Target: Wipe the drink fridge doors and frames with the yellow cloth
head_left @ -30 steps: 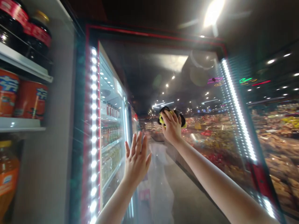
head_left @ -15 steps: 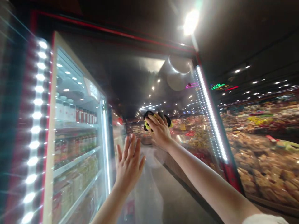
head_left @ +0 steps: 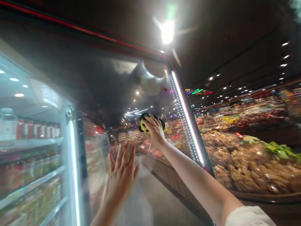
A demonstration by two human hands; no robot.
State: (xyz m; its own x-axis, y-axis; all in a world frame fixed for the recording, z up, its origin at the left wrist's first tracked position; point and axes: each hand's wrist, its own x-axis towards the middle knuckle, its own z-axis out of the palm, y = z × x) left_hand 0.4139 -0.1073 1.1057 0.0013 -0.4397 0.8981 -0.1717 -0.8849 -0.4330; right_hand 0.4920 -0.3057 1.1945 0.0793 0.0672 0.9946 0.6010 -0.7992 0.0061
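My right hand (head_left: 154, 131) is pressed flat against the glass door (head_left: 98, 84), holding a bunched yellow and black cloth (head_left: 142, 125) under its fingers. Parts of the cloth stick out on both sides of the hand. Lower and to the left, my left hand (head_left: 122, 175) is open, with fingers stretched upward and its palm toward the glass. I cannot tell whether that palm touches the pane. Its back faces me and nothing shows in it.
A bright light strip (head_left: 188, 119) runs down the door's right edge. At left, a lit fridge (head_left: 35, 185) holds rows of bottles and packs on shelves. Heaped produce (head_left: 249, 160) fills a display on the right. A strong lamp (head_left: 167, 32) glares overhead.
The view has turned to the right, so the fridge slides left and more produce shows. Both hands, the right still with the cloth, now appear closer to the door's right-hand light strip.
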